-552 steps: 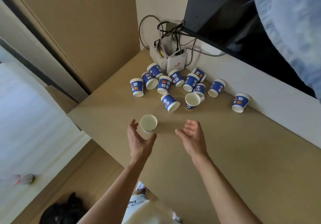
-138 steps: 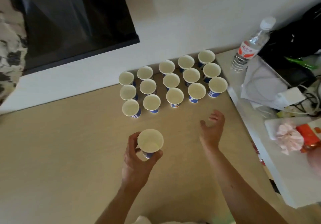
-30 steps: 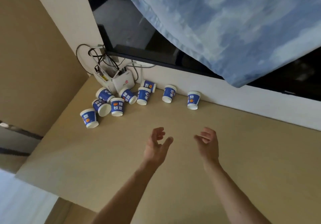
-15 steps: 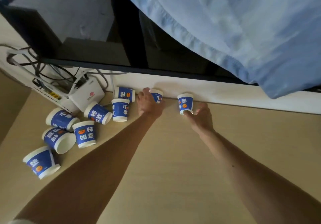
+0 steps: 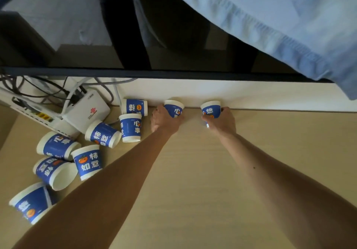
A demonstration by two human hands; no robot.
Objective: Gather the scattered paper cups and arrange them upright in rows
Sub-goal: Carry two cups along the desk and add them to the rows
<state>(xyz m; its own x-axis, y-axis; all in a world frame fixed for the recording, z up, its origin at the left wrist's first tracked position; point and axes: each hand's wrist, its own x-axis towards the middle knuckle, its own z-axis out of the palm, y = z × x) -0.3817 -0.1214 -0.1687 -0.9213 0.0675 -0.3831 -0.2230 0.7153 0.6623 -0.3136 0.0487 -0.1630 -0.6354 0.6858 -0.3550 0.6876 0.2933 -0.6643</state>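
Observation:
Blue-and-white paper cups lie scattered on the beige table [image 5: 193, 181]. My left hand [image 5: 164, 121] grips one cup [image 5: 174, 109] at the back edge by the wall. To its right, my right hand [image 5: 220, 123] grips another cup [image 5: 211, 109], also against the wall. Both held cups look upside down, rim towards the table. Several more cups sit at the left: one upside down [image 5: 131, 127], one on its side by the wall [image 5: 134, 107], others tipped over [image 5: 101, 134] [image 5: 56, 146] [image 5: 87, 161] [image 5: 52, 171] [image 5: 31, 203].
A white router [image 5: 87, 111] with tangled cables [image 5: 48, 90] stands at the back left beside the cups. A black TV screen [image 5: 135, 36] hangs above the white wall strip. A light blue cloth [image 5: 289, 16] drapes over the upper right.
Both hands reached the rest of the way to the wall. Each has closed round a cup there. The camera leaned in closer.

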